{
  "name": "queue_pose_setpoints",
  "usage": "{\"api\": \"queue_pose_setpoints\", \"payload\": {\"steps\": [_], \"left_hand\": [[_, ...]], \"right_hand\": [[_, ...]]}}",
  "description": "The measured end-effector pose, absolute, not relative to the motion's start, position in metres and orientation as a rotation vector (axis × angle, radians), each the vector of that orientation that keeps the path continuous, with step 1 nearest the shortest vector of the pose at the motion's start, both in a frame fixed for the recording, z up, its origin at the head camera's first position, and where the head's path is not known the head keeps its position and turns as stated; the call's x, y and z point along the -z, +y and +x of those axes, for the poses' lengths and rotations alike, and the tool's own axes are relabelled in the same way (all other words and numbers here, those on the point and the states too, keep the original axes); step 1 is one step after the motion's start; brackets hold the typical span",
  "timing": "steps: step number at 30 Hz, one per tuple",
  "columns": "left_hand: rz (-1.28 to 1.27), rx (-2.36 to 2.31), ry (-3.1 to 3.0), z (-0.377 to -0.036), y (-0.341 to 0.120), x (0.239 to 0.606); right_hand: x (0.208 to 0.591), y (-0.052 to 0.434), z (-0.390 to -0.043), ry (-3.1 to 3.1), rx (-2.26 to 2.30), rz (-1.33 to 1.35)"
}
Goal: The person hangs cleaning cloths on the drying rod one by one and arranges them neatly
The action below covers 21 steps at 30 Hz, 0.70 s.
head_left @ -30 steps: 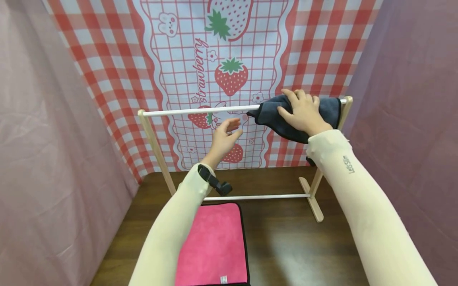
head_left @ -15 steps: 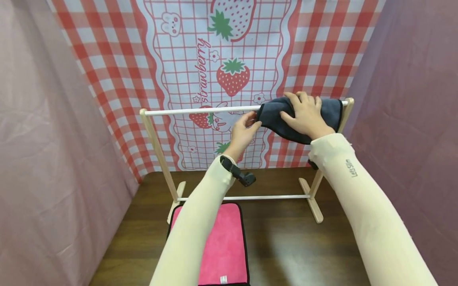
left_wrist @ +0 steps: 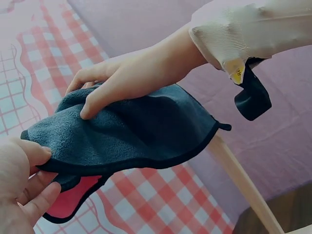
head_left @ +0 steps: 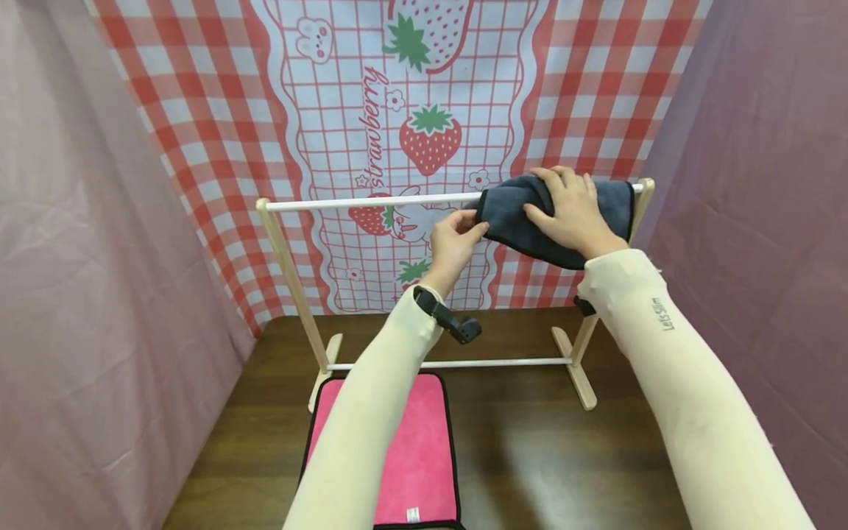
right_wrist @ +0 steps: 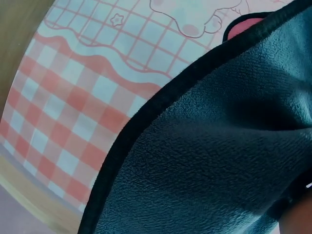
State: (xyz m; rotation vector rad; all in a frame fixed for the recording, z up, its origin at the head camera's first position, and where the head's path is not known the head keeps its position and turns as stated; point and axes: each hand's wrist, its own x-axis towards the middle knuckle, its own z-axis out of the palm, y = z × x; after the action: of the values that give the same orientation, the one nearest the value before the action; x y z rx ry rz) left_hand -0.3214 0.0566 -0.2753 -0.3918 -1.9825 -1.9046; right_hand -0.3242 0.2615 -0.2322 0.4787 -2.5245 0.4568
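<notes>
A dark blue-grey towel point(head_left: 520, 213) with black edging hangs over the right end of the white top bar point(head_left: 371, 201) of a wooden rack. My left hand point(head_left: 453, 243) pinches its left edge just below the bar, thumb in front and fingers behind. Over the top of the towel, my right hand point(head_left: 573, 213) grips it, thumb on the near face and fingers bent over the bar. In the left wrist view, a pink underside point(left_wrist: 73, 197) shows below the dark towel point(left_wrist: 146, 129). The right wrist view shows mostly its dark, creased face point(right_wrist: 204, 161).
A pink towel point(head_left: 420, 449) with black edging lies flat on the brown wooden table point(head_left: 517, 456), partly behind my left sleeve. The rack's right foot point(head_left: 575, 368) and lower bar point(head_left: 497, 363) stand behind it. A strawberry-print cloth point(head_left: 344, 110) hangs at the back, pink curtains point(head_left: 86, 258) at the sides.
My left hand has moved right, from beside the towel to its left edge, and now pinches it. The right hand has stayed on top of the towel with little shift.
</notes>
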Motion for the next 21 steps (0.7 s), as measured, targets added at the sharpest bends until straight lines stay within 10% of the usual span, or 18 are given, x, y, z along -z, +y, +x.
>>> {"api": "queue_pose_setpoints", "payload": {"steps": [21], "left_hand": [[-0.413, 1.936, -1.986, -0.32, 0.054, 0.279]], "right_hand": [[0.236, 0.351, -0.287, -1.902, -1.288, -0.099]]}}
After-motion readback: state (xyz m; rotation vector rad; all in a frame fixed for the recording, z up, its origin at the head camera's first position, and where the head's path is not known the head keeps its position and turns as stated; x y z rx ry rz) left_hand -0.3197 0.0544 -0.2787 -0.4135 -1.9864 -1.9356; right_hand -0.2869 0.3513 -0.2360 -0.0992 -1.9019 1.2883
